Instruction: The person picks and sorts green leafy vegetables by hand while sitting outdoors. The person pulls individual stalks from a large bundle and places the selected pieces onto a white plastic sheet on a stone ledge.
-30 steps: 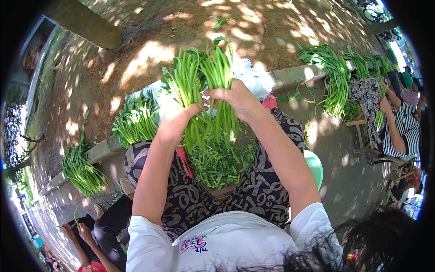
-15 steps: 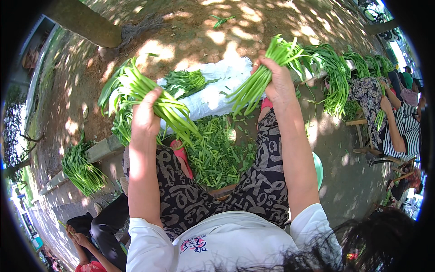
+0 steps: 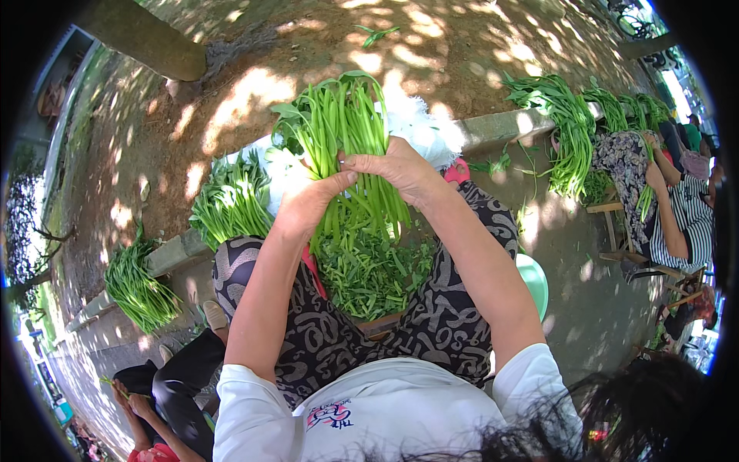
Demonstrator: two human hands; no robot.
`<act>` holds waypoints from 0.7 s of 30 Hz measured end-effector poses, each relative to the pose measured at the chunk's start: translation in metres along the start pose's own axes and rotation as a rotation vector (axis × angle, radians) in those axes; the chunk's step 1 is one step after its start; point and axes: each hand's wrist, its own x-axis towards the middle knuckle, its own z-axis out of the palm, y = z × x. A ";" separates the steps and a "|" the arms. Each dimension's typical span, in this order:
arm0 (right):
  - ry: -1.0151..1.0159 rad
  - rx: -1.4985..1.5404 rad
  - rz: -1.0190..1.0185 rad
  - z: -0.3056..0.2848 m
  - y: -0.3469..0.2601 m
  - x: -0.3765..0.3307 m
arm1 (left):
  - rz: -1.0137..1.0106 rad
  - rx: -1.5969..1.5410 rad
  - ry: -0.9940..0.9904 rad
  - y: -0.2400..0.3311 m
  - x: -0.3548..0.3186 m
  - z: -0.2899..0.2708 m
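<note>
Both of my hands are closed round one large bunch of water spinach [image 3: 350, 123], its long green stems upright with the cut ends hanging below. My left hand [image 3: 312, 196] grips it from the left and my right hand [image 3: 394, 171] from the right, with the thumbs almost meeting in front. Most of the fingers are hidden behind the stems. Under the bunch, chopped green trimmings [image 3: 373, 281] lie in a heap on the ground between my knees. Behind it a white woven sack [image 3: 422, 127] is partly covered.
Greens lie over a low kerb: one pile [image 3: 231, 204] beside my left knee, another [image 3: 138, 289] farther left, a third [image 3: 570, 138] at right. A green plastic stool [image 3: 533, 285] shows by my right thigh. People sit at right and lower left; a tree trunk [image 3: 146, 38] stands upper left.
My hands, apart before with a separate bunch in each, have come together in the middle. The two bunches are now gathered into one, held more upright.
</note>
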 end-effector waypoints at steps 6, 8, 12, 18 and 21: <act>0.102 0.035 0.014 -0.006 -0.004 -0.001 | -0.008 -0.002 0.104 0.010 -0.004 -0.002; 0.212 0.092 0.109 -0.013 -0.008 -0.001 | 0.034 -0.060 0.117 0.013 -0.001 -0.014; 0.472 0.224 -0.019 -0.036 -0.012 0.004 | 0.094 -0.208 0.270 0.015 0.000 -0.035; 0.571 0.400 -0.294 -0.066 -0.019 0.003 | 0.152 -0.348 0.373 0.010 0.006 -0.054; 0.483 0.365 -0.223 -0.062 -0.017 0.005 | 0.105 -0.313 0.210 0.008 0.002 -0.046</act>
